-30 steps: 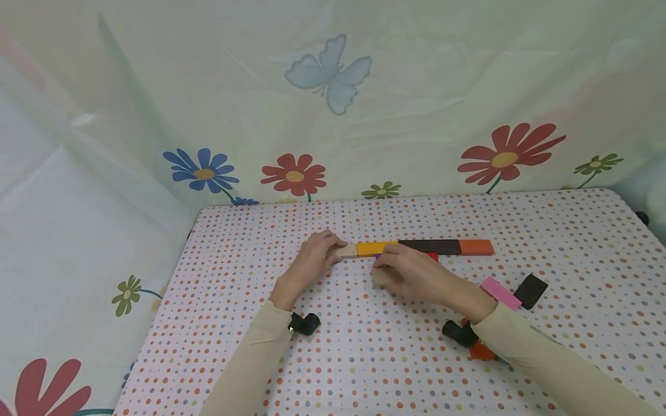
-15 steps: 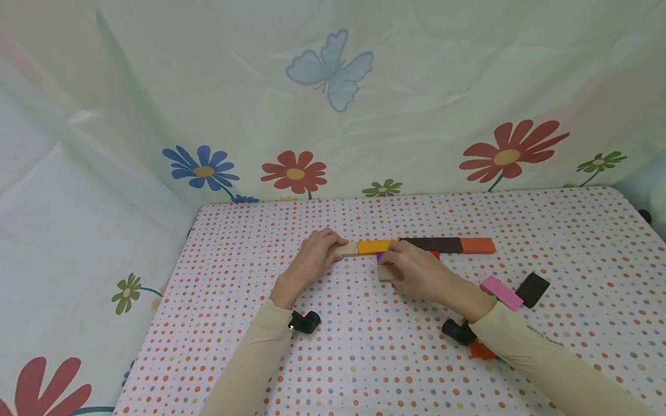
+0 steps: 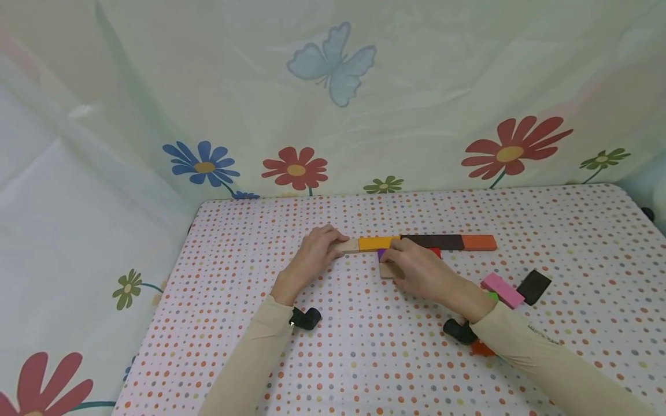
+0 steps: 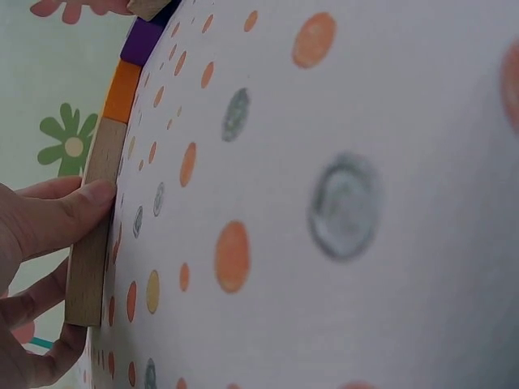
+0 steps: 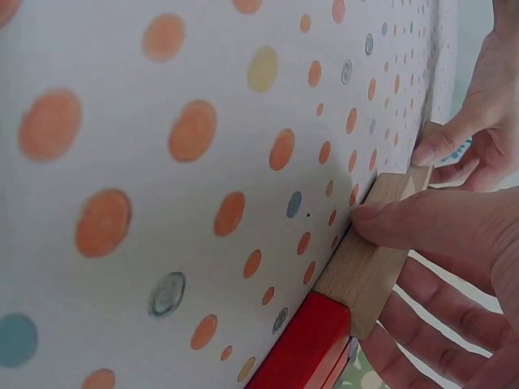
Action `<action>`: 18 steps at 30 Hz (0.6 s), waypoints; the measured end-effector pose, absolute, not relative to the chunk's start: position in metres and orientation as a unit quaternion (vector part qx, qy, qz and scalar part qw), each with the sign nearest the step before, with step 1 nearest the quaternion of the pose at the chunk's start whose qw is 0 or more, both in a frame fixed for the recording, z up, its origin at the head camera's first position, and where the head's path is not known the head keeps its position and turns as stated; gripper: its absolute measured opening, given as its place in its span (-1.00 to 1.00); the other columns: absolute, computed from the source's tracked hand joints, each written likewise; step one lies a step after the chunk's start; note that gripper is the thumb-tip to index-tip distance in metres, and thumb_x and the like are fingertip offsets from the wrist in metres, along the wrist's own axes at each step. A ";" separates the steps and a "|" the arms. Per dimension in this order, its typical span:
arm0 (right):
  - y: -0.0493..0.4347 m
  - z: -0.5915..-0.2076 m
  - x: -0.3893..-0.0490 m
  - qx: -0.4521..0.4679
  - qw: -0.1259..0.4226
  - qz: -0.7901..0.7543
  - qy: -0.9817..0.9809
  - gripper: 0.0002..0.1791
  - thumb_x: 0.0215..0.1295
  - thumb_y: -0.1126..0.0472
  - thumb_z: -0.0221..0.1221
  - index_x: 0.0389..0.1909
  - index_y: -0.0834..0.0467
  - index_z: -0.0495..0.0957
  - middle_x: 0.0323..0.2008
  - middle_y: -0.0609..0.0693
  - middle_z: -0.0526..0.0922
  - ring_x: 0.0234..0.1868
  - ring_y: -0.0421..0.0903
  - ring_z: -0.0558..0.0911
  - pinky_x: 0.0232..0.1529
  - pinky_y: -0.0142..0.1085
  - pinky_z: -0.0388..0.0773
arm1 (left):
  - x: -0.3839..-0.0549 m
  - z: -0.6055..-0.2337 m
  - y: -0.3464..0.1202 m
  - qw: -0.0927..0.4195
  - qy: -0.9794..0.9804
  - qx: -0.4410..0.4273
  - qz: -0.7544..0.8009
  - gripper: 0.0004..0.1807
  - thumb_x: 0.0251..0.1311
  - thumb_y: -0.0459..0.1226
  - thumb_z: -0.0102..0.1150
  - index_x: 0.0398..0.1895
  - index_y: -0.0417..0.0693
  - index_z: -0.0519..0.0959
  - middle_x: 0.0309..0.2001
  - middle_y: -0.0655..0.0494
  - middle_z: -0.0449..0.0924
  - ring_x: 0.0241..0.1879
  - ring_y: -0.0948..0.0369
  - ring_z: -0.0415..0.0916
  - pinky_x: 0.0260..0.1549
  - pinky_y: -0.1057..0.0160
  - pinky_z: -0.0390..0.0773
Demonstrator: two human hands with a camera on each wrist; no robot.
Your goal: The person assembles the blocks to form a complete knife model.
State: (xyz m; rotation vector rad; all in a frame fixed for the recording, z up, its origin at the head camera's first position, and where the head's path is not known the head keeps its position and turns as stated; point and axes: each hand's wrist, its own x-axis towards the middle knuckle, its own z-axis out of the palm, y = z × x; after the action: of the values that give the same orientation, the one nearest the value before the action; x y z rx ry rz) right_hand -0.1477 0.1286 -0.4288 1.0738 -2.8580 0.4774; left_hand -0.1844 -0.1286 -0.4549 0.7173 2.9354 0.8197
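Observation:
A plain wooden block (image 4: pixel 93 235) forms the left end of a row on the table. My left hand (image 3: pixel 314 253) holds it, thumb on its near side and fingers round the far side and end. Beyond it in the row come a yellow-orange block (image 3: pixel 376 244), a dark stretch of block (image 3: pixel 437 242) and an orange block (image 3: pixel 480 242). My right hand (image 3: pixel 424 270) pinches another plain wooden block (image 5: pixel 365 263) between thumb and fingers. That block sits in front of a purple block (image 3: pixel 381 254), with a red block (image 5: pixel 306 344) at its right end. My right hand hides part of these.
To the right lie a pink block (image 3: pixel 502 290) and a black block (image 3: pixel 534 287). A green block (image 3: pixel 492 296) and an orange-red piece (image 3: pixel 481 348) show partly beside the right wrist. A flowered curtain (image 3: pixel 432 86) hangs behind the dotted table (image 3: pixel 333 358).
My right hand has brought its wooden block up against the purple block, and more of that block now shows. My left hand stays on its block. The head view has tilted slightly.

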 end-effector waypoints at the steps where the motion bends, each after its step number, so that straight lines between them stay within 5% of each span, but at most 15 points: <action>1: 0.129 -0.429 -0.148 0.346 0.024 0.156 -0.925 -0.55 -0.10 0.43 0.62 -0.13 0.26 0.71 -0.17 0.11 0.62 -0.14 0.03 0.60 -0.17 -0.15 0.69 | -0.184 -0.455 -0.128 0.005 0.937 0.230 0.262 -0.69 0.36 -0.30 0.36 0.15 -0.08 0.70 0.03 0.06 0.65 0.05 0.04 0.53 0.08 -0.01 0.50; 18: 0.130 -0.427 -0.148 0.355 0.012 0.162 -0.920 -0.63 -0.02 0.43 0.59 -0.14 0.25 0.75 -0.23 0.06 0.59 -0.24 -0.08 0.54 -0.25 -0.24 0.64 | -0.184 -0.455 -0.129 -0.006 0.934 0.238 0.268 -0.68 0.32 -0.32 0.39 0.13 -0.11 0.70 0.02 0.03 0.66 0.04 0.00 0.55 0.08 -0.01 0.53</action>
State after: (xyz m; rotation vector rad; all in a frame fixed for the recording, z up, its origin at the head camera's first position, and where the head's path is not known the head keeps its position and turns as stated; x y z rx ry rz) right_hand -0.1476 0.1299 -0.4270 1.1071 -2.8694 0.5065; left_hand -0.1844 -0.1291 -0.4545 0.7503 2.9434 0.8451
